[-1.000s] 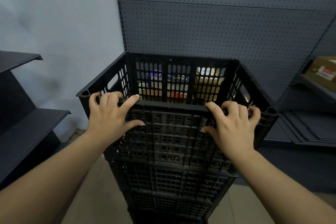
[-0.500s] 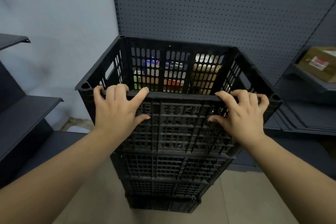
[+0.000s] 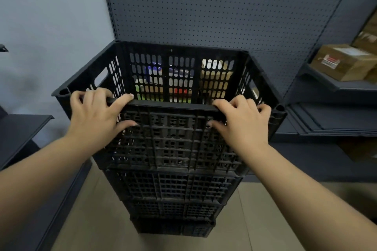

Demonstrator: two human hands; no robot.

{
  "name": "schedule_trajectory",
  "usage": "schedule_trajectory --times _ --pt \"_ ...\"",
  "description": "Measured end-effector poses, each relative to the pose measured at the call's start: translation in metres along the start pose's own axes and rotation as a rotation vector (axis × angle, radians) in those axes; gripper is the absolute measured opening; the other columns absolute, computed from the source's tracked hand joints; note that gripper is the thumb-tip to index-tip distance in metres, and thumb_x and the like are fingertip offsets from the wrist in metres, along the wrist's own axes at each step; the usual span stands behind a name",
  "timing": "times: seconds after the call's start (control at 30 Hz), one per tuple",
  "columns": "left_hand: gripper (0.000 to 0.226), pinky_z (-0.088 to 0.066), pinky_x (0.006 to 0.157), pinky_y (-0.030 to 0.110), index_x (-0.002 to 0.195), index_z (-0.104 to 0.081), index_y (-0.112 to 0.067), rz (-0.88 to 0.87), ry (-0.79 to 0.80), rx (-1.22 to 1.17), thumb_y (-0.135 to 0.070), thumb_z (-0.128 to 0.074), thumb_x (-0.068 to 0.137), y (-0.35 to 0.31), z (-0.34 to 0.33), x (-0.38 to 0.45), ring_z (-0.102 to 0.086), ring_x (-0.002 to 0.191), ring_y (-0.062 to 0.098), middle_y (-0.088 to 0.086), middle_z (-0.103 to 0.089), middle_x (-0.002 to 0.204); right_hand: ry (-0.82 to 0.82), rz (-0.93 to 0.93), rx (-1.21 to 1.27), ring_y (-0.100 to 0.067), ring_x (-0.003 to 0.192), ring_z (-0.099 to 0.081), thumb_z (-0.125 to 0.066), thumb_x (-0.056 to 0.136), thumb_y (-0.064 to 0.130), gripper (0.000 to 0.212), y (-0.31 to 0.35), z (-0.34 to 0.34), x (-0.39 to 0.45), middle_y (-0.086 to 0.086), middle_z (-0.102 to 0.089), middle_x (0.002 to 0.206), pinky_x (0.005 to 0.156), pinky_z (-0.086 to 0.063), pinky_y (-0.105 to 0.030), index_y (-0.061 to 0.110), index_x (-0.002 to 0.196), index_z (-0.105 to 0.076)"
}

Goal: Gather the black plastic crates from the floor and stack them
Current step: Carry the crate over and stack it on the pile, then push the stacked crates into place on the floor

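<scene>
While a dark grey pegboard panel (image 3: 214,10) fills the background, with a pale blue-grey wall (image 3: 49,22) to its left, a stack of black plastic crates (image 3: 173,193) stands on the beige tiled floor (image 3: 98,220) in the middle of the view. At least four crates sit one on another, their near walls made of open lattice. Dark metal shelving (image 3: 334,120) runs along the right side, and more dark shelves (image 3: 22,128) jut in from the left.

On top of the stack sits the top crate (image 3: 183,128), its open mouth facing up and its rim level. Through the slots of its far wall, patches of blue, green, red, orange and tan packaging show, too broken up to read.

Both bare forearms reach in from the bottom corners. Left hand (image 3: 98,116) grips the near rim of the top crate close to its left corner, fingers curled over the edge and thumb pressed on the outer lattice. Right hand (image 3: 242,122) grips the same rim close to the right corner in the same way.

At the right, on an upper shelf, lies a brown cardboard box (image 3: 342,63) bearing a white shipping label and a red-and-white sticker; the print is too small to read.
</scene>
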State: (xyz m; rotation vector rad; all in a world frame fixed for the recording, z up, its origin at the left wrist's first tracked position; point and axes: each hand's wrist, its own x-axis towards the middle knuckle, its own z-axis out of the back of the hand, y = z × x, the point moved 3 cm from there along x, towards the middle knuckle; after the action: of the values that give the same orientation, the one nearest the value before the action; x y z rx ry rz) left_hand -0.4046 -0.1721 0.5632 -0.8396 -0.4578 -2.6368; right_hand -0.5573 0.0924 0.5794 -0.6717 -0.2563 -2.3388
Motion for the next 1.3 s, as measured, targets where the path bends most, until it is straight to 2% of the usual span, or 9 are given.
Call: schedule_trajectory --times 0.13,0.3,0.43,0.57,0.73,0.8,0.97,1.1,1.3 --pt "0.067 -0.031 0.086 0.057 0.125 -0.050 -0.020 0.024 0.023 -0.024 -0.054 -0.070 0.071 -0.006 0.003 0.005 -0.047 0.088 0.039 0.024 -0.049 0.101 0.131 0.013 0.070 -0.024 0.106 -0.044 -0.060 0.082 0.054 0.041 -0.008 0.000 0.014 0.005 -0.042 0.100 0.092 -0.025 -0.047 0.033 0.116 -0.055" --pt "0.064 -0.031 0.089 0.058 0.127 -0.048 -0.025 0.063 0.043 -0.016 -0.058 -0.064 0.075 -0.021 0.007 0.008 -0.047 0.090 0.039 0.021 -0.049 0.102 0.221 -0.014 0.067 -0.030 0.104 -0.048 -0.035 0.088 0.064 0.041 -0.022 0.000 0.026 0.003 -0.058 0.097 0.089 -0.027 -0.048 0.029 0.100 -0.055" --pt "0.073 -0.028 0.096 0.061 0.134 -0.044 -0.026 0.017 0.016 -0.015 -0.062 -0.064 0.073 -0.020 0.002 0.002 -0.047 0.095 0.039 0.020 -0.050 0.106 0.088 0.000 0.014 -0.032 0.100 -0.050 -0.035 0.090 0.060 0.043 -0.020 -0.003 0.017 -0.001 -0.061 0.101 0.088 -0.029 -0.047 0.027 0.108 -0.057" --pt "0.087 -0.014 0.104 0.071 0.144 -0.030 -0.030 -0.021 -0.030 -0.029 -0.065 -0.063 0.072 -0.019 -0.005 -0.002 -0.040 0.111 0.040 0.021 -0.044 0.121 -0.014 -0.010 0.013 -0.033 0.115 -0.043 -0.044 0.090 0.058 0.046 -0.017 -0.009 0.004 -0.004 -0.052 0.124 0.103 -0.021 -0.055 0.033 0.128 -0.051" --pt "0.071 -0.010 0.109 0.066 0.140 -0.024 -0.026 -0.082 -0.286 -0.100 -0.057 -0.057 0.085 -0.022 -0.028 -0.047 -0.023 0.134 0.042 0.019 -0.021 0.144 -0.332 -0.149 0.158 -0.032 0.124 -0.034 -0.065 0.082 0.046 0.054 -0.026 -0.026 -0.059 -0.008 -0.032 0.139 0.101 -0.024 -0.053 0.029 0.129 -0.046" --pt "0.067 -0.014 0.109 0.065 0.137 -0.027 -0.024 -0.108 -0.299 -0.124 -0.053 -0.059 0.085 -0.029 -0.041 -0.076 -0.025 0.132 0.043 0.020 -0.022 0.142 -0.307 -0.144 0.157 -0.034 0.124 -0.034 -0.066 0.080 0.045 0.054 -0.032 -0.053 -0.101 -0.010 -0.030 0.137 0.098 -0.027 -0.053 0.026 0.125 -0.045" --pt "0.062 -0.028 0.102 0.064 0.136 -0.039 -0.023 -0.151 -0.051 -0.181 -0.052 -0.060 0.085 -0.060 -0.080 -0.154 -0.038 0.125 0.043 0.020 -0.036 0.139 -0.023 -0.102 0.090 -0.038 0.108 -0.045 -0.055 0.081 0.049 0.042 -0.038 -0.124 -0.200 -0.013 -0.042 0.128 0.086 -0.037 -0.055 0.023 0.114 -0.054" --pt "0.056 -0.032 0.102 0.062 0.135 -0.044 -0.025 -0.099 0.211 -0.219 -0.055 -0.045 0.088 -0.095 -0.110 -0.219 -0.044 0.120 0.044 0.022 -0.047 0.134 0.233 -0.096 0.099 -0.036 0.105 -0.048 -0.046 0.080 0.052 0.043 -0.036 -0.165 -0.257 -0.009 -0.051 0.125 0.084 -0.040 -0.051 0.026 0.109 -0.065" --pt "0.057 -0.038 0.098 0.060 0.135 -0.046 -0.022 0.009 0.474 -0.296 -0.057 -0.023 0.095 -0.149 -0.171 -0.294 -0.047 0.115 0.042 0.022 -0.048 0.132 0.424 -0.093 0.124 -0.031 0.108 -0.050 -0.039 0.081 0.058 0.047 -0.037 -0.237 -0.319 -0.003 -0.058 0.123 0.083 -0.044 -0.049 0.033 0.111 -0.064"
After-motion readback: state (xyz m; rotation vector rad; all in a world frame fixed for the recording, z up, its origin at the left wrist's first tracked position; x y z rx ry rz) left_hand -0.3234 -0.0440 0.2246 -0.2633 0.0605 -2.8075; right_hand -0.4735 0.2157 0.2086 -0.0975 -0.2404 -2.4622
